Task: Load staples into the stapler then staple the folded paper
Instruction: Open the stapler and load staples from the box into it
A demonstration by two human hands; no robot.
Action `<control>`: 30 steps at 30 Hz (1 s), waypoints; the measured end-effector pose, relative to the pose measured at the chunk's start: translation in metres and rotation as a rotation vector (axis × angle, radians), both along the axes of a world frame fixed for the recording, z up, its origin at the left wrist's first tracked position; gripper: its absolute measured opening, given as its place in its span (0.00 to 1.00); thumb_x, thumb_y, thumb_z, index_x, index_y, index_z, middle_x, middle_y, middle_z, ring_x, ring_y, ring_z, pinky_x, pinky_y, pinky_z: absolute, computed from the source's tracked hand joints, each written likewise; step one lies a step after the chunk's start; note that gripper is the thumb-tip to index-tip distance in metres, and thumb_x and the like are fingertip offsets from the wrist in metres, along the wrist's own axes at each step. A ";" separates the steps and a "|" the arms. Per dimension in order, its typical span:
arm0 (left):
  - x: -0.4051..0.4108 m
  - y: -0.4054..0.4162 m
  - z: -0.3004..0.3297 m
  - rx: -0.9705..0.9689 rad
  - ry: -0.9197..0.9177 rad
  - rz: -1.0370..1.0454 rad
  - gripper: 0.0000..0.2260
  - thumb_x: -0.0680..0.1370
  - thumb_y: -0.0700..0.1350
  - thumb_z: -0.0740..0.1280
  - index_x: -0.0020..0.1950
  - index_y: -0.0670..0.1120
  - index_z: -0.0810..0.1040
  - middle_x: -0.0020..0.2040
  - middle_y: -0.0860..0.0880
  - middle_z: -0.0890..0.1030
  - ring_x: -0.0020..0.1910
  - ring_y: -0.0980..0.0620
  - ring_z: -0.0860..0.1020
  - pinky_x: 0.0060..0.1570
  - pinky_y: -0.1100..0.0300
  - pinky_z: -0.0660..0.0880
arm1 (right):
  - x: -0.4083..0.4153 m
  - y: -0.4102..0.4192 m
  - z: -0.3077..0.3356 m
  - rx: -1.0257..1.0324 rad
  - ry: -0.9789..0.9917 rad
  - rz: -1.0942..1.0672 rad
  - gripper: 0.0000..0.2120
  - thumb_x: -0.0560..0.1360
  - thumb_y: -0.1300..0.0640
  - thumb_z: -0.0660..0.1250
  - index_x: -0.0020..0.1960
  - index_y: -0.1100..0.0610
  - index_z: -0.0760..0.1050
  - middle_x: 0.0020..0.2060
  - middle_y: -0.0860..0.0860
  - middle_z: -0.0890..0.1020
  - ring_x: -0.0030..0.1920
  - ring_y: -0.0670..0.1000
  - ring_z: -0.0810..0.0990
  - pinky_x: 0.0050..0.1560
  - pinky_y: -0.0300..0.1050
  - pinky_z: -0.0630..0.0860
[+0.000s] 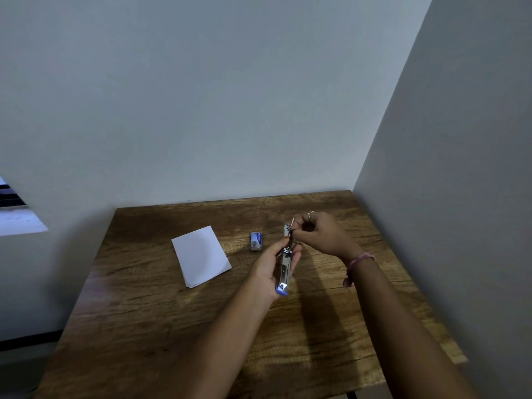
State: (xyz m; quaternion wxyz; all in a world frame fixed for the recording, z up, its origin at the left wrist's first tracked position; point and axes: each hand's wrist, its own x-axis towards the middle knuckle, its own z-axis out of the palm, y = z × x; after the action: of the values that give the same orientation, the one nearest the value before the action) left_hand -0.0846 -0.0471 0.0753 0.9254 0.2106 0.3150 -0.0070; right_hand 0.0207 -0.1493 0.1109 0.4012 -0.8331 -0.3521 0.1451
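A small metal stapler with blue plastic ends lies lengthwise in my left hand, whose fingers curl round its body above the wooden table. My right hand pinches the stapler's raised far part, fingers bent at its top end. What sits between those fingertips is too small to tell. The folded white paper lies flat on the table to the left. A little blue staple box rests between the paper and my hands.
The table stands in a corner, with a grey wall behind and another close on the right. A pink band circles my right wrist. A window with slats shows at the far left.
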 end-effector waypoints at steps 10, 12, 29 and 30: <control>-0.005 -0.003 0.000 0.000 0.026 0.010 0.10 0.76 0.39 0.68 0.55 0.34 0.78 0.38 0.40 0.85 0.33 0.50 0.84 0.30 0.61 0.81 | -0.003 0.001 -0.003 -0.002 0.045 0.014 0.08 0.73 0.56 0.71 0.42 0.61 0.80 0.40 0.56 0.84 0.44 0.53 0.82 0.48 0.49 0.78; -0.005 -0.004 0.000 -0.009 0.027 0.012 0.10 0.76 0.39 0.67 0.55 0.34 0.78 0.37 0.39 0.84 0.32 0.50 0.84 0.29 0.61 0.80 | -0.003 0.001 -0.001 -0.018 0.067 0.039 0.09 0.75 0.55 0.69 0.42 0.61 0.80 0.39 0.58 0.83 0.41 0.53 0.81 0.46 0.49 0.77; -0.009 0.005 0.000 -0.011 0.004 0.027 0.09 0.75 0.38 0.68 0.53 0.34 0.78 0.36 0.39 0.84 0.32 0.48 0.84 0.34 0.59 0.82 | -0.005 0.010 -0.004 -0.116 -0.313 -0.032 0.12 0.78 0.57 0.63 0.36 0.58 0.71 0.33 0.44 0.69 0.33 0.42 0.68 0.31 0.33 0.61; -0.009 0.005 0.000 -0.009 0.004 0.024 0.10 0.75 0.38 0.68 0.53 0.34 0.78 0.36 0.39 0.84 0.32 0.49 0.84 0.34 0.59 0.82 | -0.005 0.010 -0.003 -0.113 -0.332 -0.028 0.12 0.78 0.58 0.63 0.36 0.55 0.70 0.32 0.44 0.69 0.32 0.42 0.68 0.31 0.33 0.61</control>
State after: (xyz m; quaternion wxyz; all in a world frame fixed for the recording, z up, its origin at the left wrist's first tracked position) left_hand -0.0939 -0.0418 0.0753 0.9258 0.2027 0.3191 0.0020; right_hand 0.0160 -0.1389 0.1082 0.2922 -0.8716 -0.3932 0.0194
